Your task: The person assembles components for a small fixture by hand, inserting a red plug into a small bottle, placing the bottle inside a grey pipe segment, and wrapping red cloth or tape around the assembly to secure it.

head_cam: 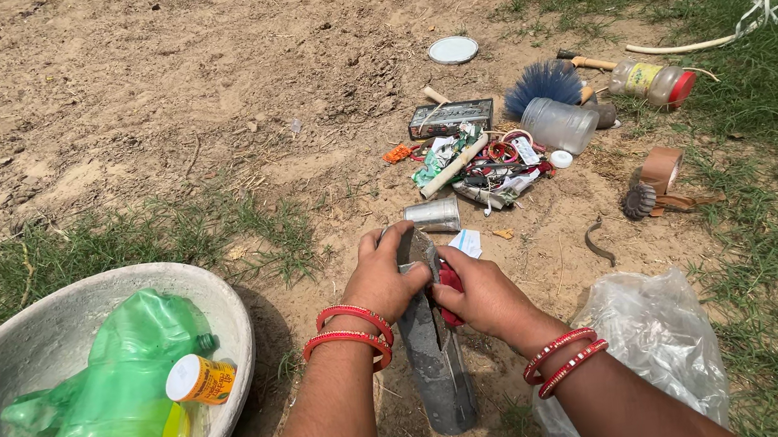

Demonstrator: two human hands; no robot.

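Two hands gripped the work: my left hand (385,281) curled over a grey sandal (436,356) on the dirt, and my right hand (482,295) pinched something small and red (450,284) against it. I thought slow, firm holding best. Farther off, a metal cup (433,215) and junk pile (488,161) lay.

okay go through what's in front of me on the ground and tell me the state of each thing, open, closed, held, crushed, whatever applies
left hand: shut on grey tool
right hand: shut on red object
grey tool: held, tip on the soil
green bottle: crushed, in the basin
basin: upright, holding bottles
clear jar: on its side, lid off
metal cup: tipped over
plastic bag: crumpled
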